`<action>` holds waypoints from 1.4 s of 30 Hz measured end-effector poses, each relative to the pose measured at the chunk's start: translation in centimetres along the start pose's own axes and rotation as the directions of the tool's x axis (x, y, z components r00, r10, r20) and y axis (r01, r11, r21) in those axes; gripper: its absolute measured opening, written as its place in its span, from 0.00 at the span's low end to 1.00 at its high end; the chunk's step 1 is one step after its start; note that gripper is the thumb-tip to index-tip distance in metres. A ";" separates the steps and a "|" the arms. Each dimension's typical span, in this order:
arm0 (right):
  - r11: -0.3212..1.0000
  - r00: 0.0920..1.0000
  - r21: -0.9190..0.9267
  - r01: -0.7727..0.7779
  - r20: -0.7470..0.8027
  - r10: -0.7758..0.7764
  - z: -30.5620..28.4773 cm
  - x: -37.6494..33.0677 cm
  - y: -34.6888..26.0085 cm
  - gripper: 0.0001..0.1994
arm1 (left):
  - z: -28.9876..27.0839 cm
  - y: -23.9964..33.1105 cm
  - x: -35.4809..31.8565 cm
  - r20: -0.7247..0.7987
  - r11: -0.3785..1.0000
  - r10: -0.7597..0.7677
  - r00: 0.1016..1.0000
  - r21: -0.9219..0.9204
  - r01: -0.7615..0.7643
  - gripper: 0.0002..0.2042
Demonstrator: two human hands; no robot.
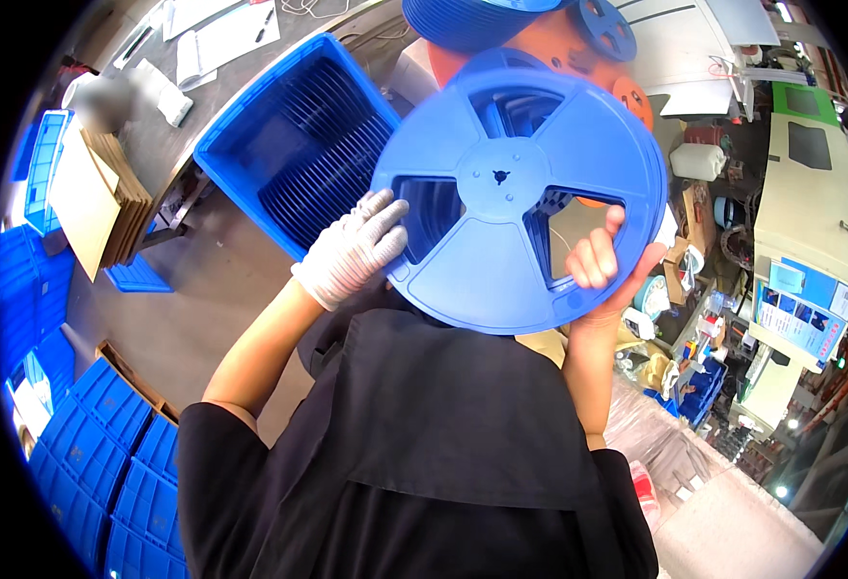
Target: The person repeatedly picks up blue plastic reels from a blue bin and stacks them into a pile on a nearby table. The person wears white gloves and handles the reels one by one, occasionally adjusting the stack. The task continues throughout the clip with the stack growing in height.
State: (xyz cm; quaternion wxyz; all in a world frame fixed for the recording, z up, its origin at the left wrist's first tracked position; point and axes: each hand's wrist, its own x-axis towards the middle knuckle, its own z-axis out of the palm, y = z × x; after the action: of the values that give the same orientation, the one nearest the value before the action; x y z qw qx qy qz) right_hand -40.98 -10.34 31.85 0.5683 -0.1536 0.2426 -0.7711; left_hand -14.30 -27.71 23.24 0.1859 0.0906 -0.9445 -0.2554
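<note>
Two hands are closed on one large blue plastic reel (516,198), which is held up flat-on between them, in front of the person's dark garment. The left hand (356,249), in a white knit glove, is pressed against the reel's left rim, its fingers laid over a cut-out. The right hand (602,265), bare, is gripped on the lower right rim, its thumb hooked through another cut-out. Just beyond the left hand a blue crate (294,140) filled with upright blue reels is seen. Beyond the held reel, a stack of blue and orange reels (540,29) is visible.
</note>
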 end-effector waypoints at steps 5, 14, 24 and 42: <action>0.946 0.956 -0.323 0.030 -0.267 -0.121 0.6 0.7 0.4 0.37 | 1.8 -1.5 -3.7 0.014 0.570 -0.333 0.943 -0.793 0.213 0.19; 0.976 0.969 -0.210 -0.055 -0.248 0.001 -1.1 -2.3 1.1 0.31 | 2.0 -1.4 -8.3 0.269 -0.501 -0.453 0.850 -0.865 0.006 0.26; 0.972 0.951 -0.217 -0.090 -0.307 0.019 -0.2 -2.1 2.9 0.31 | 2.9 -1.9 -9.0 0.285 -0.676 -0.464 0.839 -0.725 -0.128 0.22; 0.845 0.885 -0.358 -0.397 -0.392 0.250 -0.3 0.1 11.1 0.26 | 6.7 -13.4 -14.4 0.373 -0.333 -0.921 0.110 -0.902 0.274 0.23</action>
State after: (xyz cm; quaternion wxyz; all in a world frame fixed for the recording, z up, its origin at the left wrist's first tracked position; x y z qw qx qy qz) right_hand -32.24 -12.96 25.53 0.5949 -0.0993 0.5201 -0.6048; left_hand -2.79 -32.30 6.60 0.2654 0.5833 -0.2206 -0.7353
